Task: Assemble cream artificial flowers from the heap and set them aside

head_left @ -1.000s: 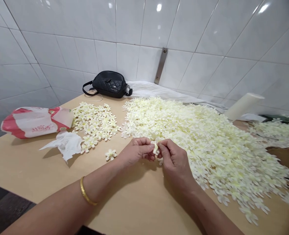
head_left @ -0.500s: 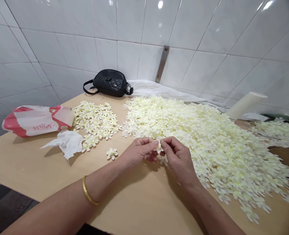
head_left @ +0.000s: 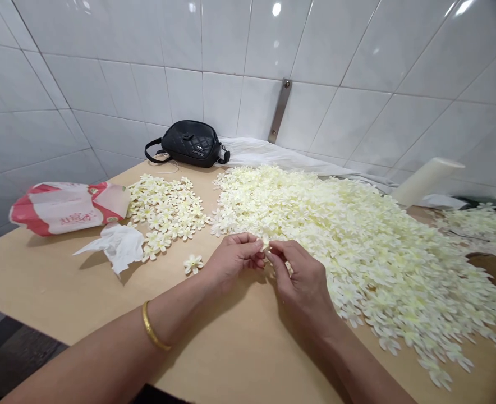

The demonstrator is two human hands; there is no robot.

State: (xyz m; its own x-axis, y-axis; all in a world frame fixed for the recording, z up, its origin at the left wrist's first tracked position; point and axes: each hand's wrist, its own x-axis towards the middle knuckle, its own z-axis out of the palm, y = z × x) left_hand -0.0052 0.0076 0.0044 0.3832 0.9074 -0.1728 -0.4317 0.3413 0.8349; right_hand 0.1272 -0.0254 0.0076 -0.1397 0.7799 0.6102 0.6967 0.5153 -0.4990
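Observation:
Between my two hands is a small pale-yellow artificial flower [head_left: 266, 244], partly hidden by the fingers. My left hand [head_left: 236, 257] pinches it from the left, thumb against fingers. From the right, my right hand [head_left: 301, 275] is closed on the same flower with thumb and forefinger. A large heap of loose cream flower heads [head_left: 340, 230] spreads just behind and to the right of the hands. One lone flower [head_left: 193, 264] lies on the table left of my left wrist. Farther left is a smaller group of flowers [head_left: 168, 213] with yellow centres.
On the left, a red-and-white tissue pack [head_left: 69, 207] lies with a white tissue [head_left: 119, 246] pulled out. A black bag [head_left: 190, 143] rests by the tiled wall. A white roll [head_left: 427, 182] leans at the back right. White sheeting [head_left: 269, 152] runs along the wall behind the heap.
My fingers have shifted and turned the flower between them. A second flower seen below my right fingers half a second ago no longer shows. The view has moved slightly.

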